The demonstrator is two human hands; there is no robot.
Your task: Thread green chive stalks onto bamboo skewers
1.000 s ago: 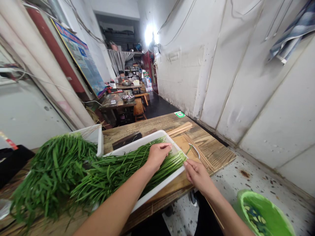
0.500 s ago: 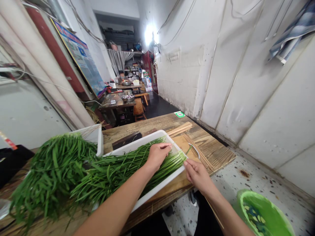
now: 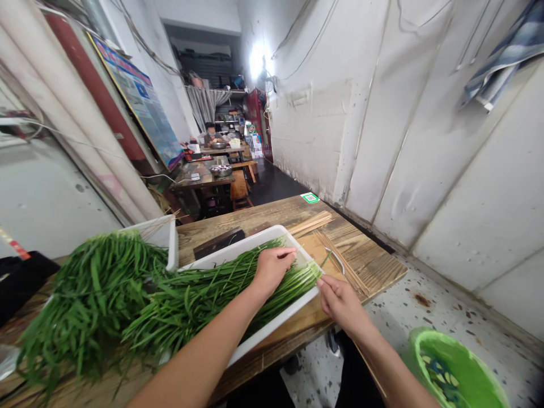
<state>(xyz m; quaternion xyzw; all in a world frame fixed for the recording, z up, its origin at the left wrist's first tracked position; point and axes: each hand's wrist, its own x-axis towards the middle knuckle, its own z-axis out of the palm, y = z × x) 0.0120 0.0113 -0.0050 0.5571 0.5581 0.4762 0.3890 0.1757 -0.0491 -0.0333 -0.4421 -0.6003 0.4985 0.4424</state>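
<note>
Long garlic chives (image 3: 204, 289) lie in a white plastic tray (image 3: 250, 347), their pale cut ends toward its right end. My left hand (image 3: 274, 269) is over them, thumb and forefinger pinched at a thin pale stalk end. At the tray's right corner my right hand (image 3: 340, 300) is closed beside the cut ends. From under it a thin bamboo skewer (image 3: 374, 371) runs down along the forearm; its front part is hidden by fingers and chives. One short green piece (image 3: 326, 259) sticks out past the tray's rim.
Loose bamboo skewers (image 3: 346, 266) lie on a wooden board, with a further skewer bundle (image 3: 312, 222) behind. Another white tray (image 3: 172, 243) at left has a chive heap (image 3: 102, 294) hanging over it. A green bucket (image 3: 463, 362) stands on the floor at right.
</note>
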